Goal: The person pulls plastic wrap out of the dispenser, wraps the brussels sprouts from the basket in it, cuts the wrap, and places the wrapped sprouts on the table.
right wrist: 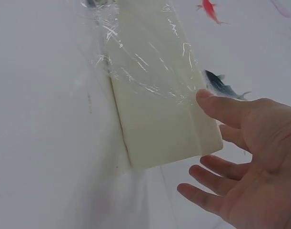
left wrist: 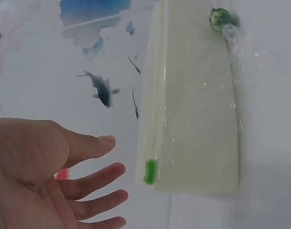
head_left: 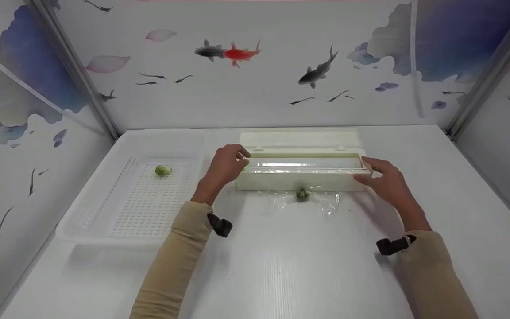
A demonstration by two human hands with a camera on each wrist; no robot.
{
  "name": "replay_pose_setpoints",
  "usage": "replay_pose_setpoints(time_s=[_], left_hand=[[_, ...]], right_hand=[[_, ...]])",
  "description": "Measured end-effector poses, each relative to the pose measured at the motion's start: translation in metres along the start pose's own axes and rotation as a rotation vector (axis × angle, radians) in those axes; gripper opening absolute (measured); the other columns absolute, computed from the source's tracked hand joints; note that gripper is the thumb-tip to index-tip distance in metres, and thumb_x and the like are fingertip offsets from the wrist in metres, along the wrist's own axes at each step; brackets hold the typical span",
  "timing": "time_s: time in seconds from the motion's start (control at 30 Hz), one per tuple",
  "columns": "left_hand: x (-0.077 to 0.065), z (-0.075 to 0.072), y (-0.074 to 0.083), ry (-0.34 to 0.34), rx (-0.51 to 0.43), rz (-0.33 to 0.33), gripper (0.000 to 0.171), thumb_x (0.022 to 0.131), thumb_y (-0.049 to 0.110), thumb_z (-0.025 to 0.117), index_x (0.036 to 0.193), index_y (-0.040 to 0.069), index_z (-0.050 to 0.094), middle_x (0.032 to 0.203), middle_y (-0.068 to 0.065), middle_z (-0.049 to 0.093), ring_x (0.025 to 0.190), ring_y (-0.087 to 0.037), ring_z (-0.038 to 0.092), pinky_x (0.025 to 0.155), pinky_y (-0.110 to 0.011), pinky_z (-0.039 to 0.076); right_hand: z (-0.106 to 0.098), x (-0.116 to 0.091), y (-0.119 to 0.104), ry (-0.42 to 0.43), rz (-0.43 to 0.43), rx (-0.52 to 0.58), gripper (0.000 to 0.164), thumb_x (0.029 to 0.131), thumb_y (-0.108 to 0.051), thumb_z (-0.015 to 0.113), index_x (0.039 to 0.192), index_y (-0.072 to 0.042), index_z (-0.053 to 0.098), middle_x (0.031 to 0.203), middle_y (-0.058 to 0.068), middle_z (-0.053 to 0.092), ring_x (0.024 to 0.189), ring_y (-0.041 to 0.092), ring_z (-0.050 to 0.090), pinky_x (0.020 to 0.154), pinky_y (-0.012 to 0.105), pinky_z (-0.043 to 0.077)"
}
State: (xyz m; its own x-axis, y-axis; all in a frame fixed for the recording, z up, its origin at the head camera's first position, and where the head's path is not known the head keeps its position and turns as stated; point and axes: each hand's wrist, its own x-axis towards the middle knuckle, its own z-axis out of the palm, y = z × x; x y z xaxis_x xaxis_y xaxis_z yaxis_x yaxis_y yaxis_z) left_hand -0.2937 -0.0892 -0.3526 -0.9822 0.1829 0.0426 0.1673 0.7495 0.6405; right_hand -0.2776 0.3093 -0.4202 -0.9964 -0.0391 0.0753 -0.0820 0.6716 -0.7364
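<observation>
A pale green cling film dispenser (head_left: 301,180) stands on the table, its lid (head_left: 299,138) tipped back and a roll of film (head_left: 303,163) inside. Clear cling film (head_left: 326,201) hangs over its front, around a small round green vegetable (head_left: 302,194). My left hand (head_left: 228,164) is at the dispenser's left end, beside the green slider (left wrist: 150,172), with fingers loosely spread and holding nothing. At the other end, my right hand (head_left: 385,179) grips the corner, thumb on the front edge and index finger behind; its other fingers (right wrist: 200,198) are spread.
A white perforated plastic basket (head_left: 91,217) stands on the left, with another small green vegetable (head_left: 163,170) in it. White panels (head_left: 272,97) with painted fish enclose the table (head_left: 272,274) at the back and sides.
</observation>
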Motion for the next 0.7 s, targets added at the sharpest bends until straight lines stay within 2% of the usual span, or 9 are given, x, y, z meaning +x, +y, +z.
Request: replay_pose_setpoints(time_s=[0.17, 0.3, 0.4, 0.5, 0.6, 0.7], left_hand=[[-0.007, 0.013, -0.006, 0.100, -0.091, 0.026, 0.020, 0.099, 0.012, 0.063, 0.116, 0.003, 0.070, 0.121, -0.016, 0.068, 0.118, -0.030, 0.061, 0.099, -0.043, 0.053], [-0.012, 0.025, -0.016, 0.187, -0.166, -0.003, 0.021, 0.096, 0.014, 0.067, 0.114, 0.005, 0.072, 0.121, -0.016, 0.067, 0.115, -0.031, 0.060, 0.098, -0.043, 0.051], [-0.014, 0.031, -0.024, 0.250, -0.301, -0.077, 0.024, 0.094, 0.016, 0.071, 0.115, 0.005, 0.072, 0.121, -0.016, 0.067, 0.114, -0.030, 0.061, 0.095, -0.041, 0.053], [-0.015, 0.034, -0.031, 0.278, -0.449, -0.191, 0.028, 0.093, 0.019, 0.072, 0.118, 0.004, 0.070, 0.120, -0.017, 0.068, 0.109, -0.028, 0.065, 0.088, -0.036, 0.058], [-0.015, 0.037, -0.037, 0.260, -0.539, -0.304, 0.030, 0.094, 0.023, 0.072, 0.117, 0.004, 0.069, 0.113, -0.017, 0.070, 0.100, -0.027, 0.070, 0.076, -0.028, 0.060], [-0.014, 0.039, -0.043, 0.225, -0.561, -0.378, 0.030, 0.094, 0.025, 0.071, 0.113, 0.002, 0.070, 0.107, -0.017, 0.073, 0.094, -0.027, 0.073, 0.070, -0.026, 0.061]], right_hand=[[-0.002, -0.004, -0.009, 0.094, -0.051, 0.036, 0.055, 0.095, -0.034, 0.069, 0.138, -0.003, 0.058, 0.151, 0.026, 0.045, 0.144, 0.045, 0.037, 0.112, 0.059, 0.043], [-0.001, -0.005, -0.013, 0.139, -0.062, 0.051, 0.048, 0.096, -0.033, 0.068, 0.133, -0.002, 0.063, 0.145, 0.023, 0.052, 0.141, 0.041, 0.043, 0.111, 0.058, 0.044], [0.001, -0.005, -0.015, 0.176, -0.071, 0.060, 0.044, 0.097, -0.032, 0.068, 0.131, -0.004, 0.064, 0.141, 0.021, 0.057, 0.135, 0.038, 0.050, 0.109, 0.053, 0.047], [0.002, -0.005, -0.018, 0.224, -0.062, 0.064, 0.040, 0.097, -0.029, 0.067, 0.130, -0.006, 0.066, 0.134, 0.017, 0.063, 0.121, 0.027, 0.059, 0.100, 0.032, 0.055], [0.002, -0.007, -0.022, 0.261, -0.017, 0.077, 0.038, 0.097, -0.029, 0.067, 0.127, -0.006, 0.068, 0.123, 0.016, 0.068, 0.099, 0.010, 0.062, 0.079, 0.012, 0.053], [0.005, -0.007, -0.026, 0.246, 0.043, 0.126, 0.040, 0.097, -0.032, 0.066, 0.126, -0.005, 0.068, 0.114, 0.018, 0.068, 0.082, 0.001, 0.061, 0.067, 0.010, 0.054]])
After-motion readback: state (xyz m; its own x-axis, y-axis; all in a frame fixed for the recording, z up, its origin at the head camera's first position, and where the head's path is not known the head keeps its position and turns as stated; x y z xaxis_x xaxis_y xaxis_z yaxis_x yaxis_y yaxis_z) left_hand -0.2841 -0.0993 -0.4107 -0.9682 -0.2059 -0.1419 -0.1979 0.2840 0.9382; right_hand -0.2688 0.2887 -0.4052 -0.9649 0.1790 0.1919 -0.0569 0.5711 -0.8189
